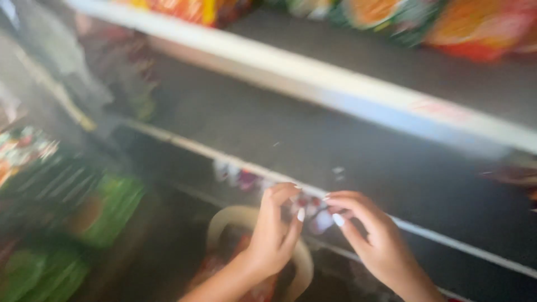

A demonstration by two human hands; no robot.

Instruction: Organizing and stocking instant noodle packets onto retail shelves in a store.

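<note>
Fingers, L: fingers [288, 193] of left hand [274, 235] curled in, thumb up near forefinger, pale nails showing. Looks like a pinch, but too blurred to tell if anything is gripped.
Fingers, R: fingers [347, 201] of right hand [375, 240] bent and slightly spread, tips aimed at the L hand. Can't tell if they hold anything either.
Small items [314, 211]: reddish and whitish bits btwn the two sets of fingertips, right at the shelf rail [447, 237]. Shape and kind unreadable due to motion blur.
Where: low shelf front, just above the basket rim [224, 221]. Hands are close together but not touching.
Step (judged): both hands working at the small items on the rail. Seems fine fingertip work, prob. mid-way, not settled.
Next move needs (judged): a firm thumb-forefinger pinch and a steadier view. The bits are tiny and sit at the edge, so a slip would likely drop them toward the basket.
Basket: beige, rounded, with reddish packs inside, under the L wrist.
Around: green packs [112, 210] at lower L. Upper shelf edge [335, 84] is pale, w/ orange snack bags [475, 25] on top.
</note>
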